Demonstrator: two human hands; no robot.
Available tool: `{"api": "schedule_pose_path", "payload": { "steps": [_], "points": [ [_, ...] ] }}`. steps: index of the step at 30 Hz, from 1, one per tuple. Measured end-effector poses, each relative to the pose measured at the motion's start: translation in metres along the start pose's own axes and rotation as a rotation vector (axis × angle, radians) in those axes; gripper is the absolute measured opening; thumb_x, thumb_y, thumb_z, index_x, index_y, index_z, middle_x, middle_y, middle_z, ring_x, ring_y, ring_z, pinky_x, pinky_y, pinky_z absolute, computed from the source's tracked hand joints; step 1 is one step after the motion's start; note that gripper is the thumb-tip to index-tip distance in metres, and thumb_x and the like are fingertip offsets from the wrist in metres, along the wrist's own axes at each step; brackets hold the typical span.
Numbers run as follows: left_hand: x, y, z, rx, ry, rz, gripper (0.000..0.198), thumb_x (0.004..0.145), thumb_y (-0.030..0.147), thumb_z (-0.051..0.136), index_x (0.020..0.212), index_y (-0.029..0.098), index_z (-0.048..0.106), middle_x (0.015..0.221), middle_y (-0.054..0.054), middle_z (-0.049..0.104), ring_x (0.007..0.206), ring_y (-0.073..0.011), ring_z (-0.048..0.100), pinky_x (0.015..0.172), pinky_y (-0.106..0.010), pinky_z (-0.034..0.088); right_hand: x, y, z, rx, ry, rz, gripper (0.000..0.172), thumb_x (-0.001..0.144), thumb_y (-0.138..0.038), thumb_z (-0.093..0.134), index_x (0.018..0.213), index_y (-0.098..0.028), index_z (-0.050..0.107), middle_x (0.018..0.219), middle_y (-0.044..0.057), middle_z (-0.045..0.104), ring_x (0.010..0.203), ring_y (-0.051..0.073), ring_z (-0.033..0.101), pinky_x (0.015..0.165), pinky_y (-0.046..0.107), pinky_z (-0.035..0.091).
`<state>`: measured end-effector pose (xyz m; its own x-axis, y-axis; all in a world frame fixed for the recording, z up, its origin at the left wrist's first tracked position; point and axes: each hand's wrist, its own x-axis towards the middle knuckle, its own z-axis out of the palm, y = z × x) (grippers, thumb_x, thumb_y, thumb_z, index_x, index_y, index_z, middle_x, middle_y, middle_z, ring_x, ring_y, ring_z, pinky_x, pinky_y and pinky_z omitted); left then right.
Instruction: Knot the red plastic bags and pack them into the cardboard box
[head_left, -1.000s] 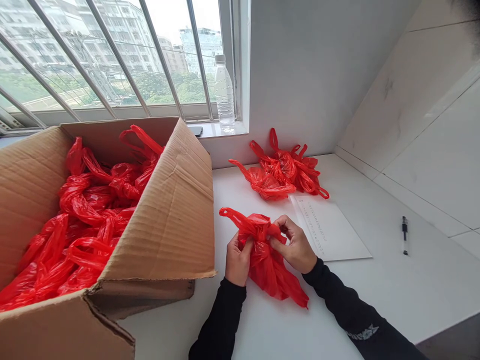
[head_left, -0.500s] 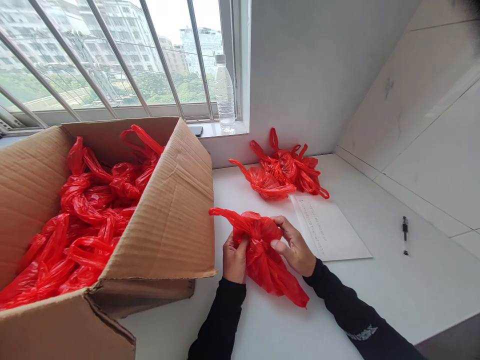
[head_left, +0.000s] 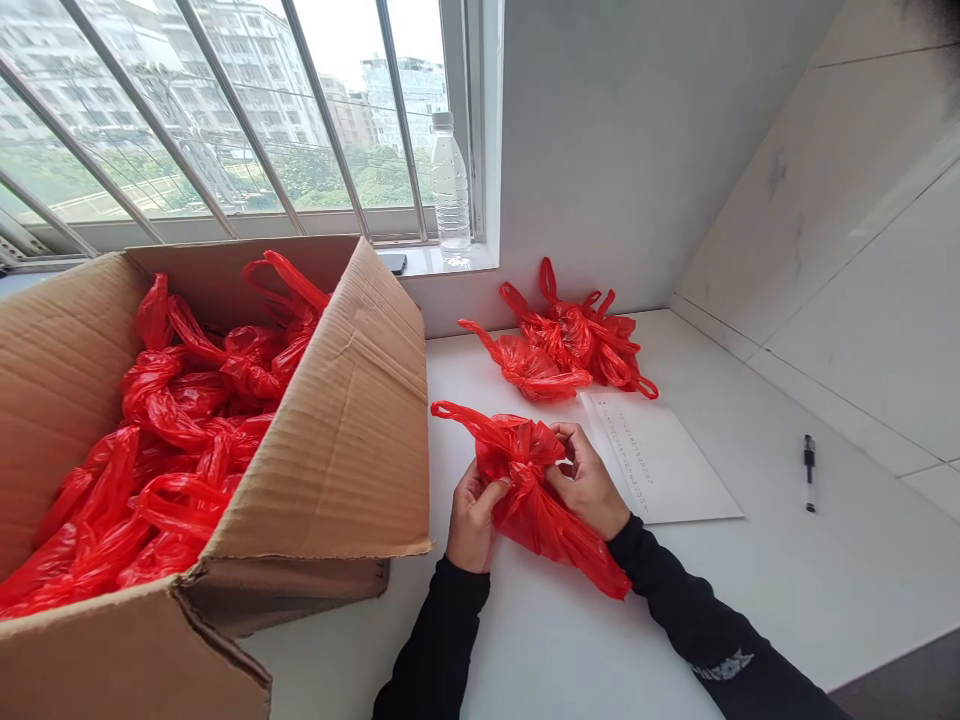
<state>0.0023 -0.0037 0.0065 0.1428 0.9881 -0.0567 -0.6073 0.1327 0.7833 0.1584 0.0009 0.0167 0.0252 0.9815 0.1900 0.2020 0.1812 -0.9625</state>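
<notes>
A knotted red plastic bag (head_left: 536, 500) is between my two hands, just above the white tabletop. My left hand (head_left: 474, 515) grips its left side, the thumb pressed near the knot. On the other side my right hand (head_left: 589, 485) pinches the bag close to the knot, with thumb and fingers bent around the film. One loop handle sticks out to the upper left, and a gathered end trails to the lower right. What the bag contains is hidden.
To the left stands an open cardboard box (head_left: 330, 440) full of tied red bags (head_left: 187, 400). More red bags (head_left: 570, 340) lie by the wall. A written paper pad (head_left: 667, 460) and a pen (head_left: 809, 470) rest on the table (head_left: 750, 600). A water bottle (head_left: 451, 190) stands on the sill.
The bag has turned slightly and shifted a little right. My right thumb and fingers have closed in at the knot, and my left thumb has moved closer to it.
</notes>
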Motion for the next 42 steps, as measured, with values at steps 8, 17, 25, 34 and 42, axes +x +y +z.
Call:
{"api": "schedule_pose_path", "payload": {
  "steps": [8,17,25,34,42],
  "points": [
    [0.007,-0.005,-0.006,0.031,0.069,0.051,0.055,0.071,0.032,0.080,0.121,0.020,0.061,0.110,-0.011,0.072,0.102,-0.0247,0.068,0.087,-0.033,0.052,0.003,0.006,-0.004,-0.068,-0.193,0.055,0.046,0.085,-0.042,0.063,0.125,-0.021,0.052,0.085,0.001,0.063,0.078,0.018,0.060,0.074,0.033,0.052],
    [0.006,-0.006,-0.006,0.096,0.045,0.059,0.044,0.079,0.036,0.073,0.119,0.021,0.061,0.112,-0.009,0.071,0.105,-0.0227,0.067,0.093,-0.033,0.050,0.001,0.006,-0.001,-0.007,-0.093,0.054,0.035,0.091,-0.044,0.056,0.118,-0.022,0.058,0.085,0.003,0.067,0.078,0.019,0.063,0.071,0.031,0.051],
    [0.004,-0.005,-0.006,0.093,0.032,0.082,0.045,0.074,0.030,0.077,0.115,0.023,0.058,0.107,-0.006,0.069,0.095,-0.0194,0.067,0.083,-0.028,0.052,-0.001,-0.002,-0.002,0.054,-0.156,0.015,0.045,0.087,-0.033,0.062,0.129,-0.023,0.049,0.101,0.005,0.065,0.094,0.019,0.062,0.084,0.033,0.051],
    [0.006,-0.007,-0.009,0.115,-0.016,0.085,0.042,0.077,0.029,0.076,0.114,0.020,0.059,0.104,-0.007,0.069,0.095,-0.0191,0.065,0.087,-0.030,0.049,0.001,0.007,0.000,-0.023,-0.075,0.032,0.046,0.084,-0.033,0.065,0.127,-0.022,0.053,0.094,0.005,0.067,0.087,0.020,0.064,0.082,0.035,0.052],
    [0.005,-0.006,-0.007,0.156,-0.016,0.122,0.042,0.076,0.027,0.076,0.115,0.020,0.060,0.114,-0.009,0.067,0.109,-0.0225,0.062,0.100,-0.034,0.044,0.001,0.005,-0.001,-0.009,-0.054,0.061,0.041,0.087,-0.043,0.062,0.122,-0.021,0.057,0.084,0.003,0.067,0.077,0.019,0.063,0.073,0.033,0.052]
  ]
}}
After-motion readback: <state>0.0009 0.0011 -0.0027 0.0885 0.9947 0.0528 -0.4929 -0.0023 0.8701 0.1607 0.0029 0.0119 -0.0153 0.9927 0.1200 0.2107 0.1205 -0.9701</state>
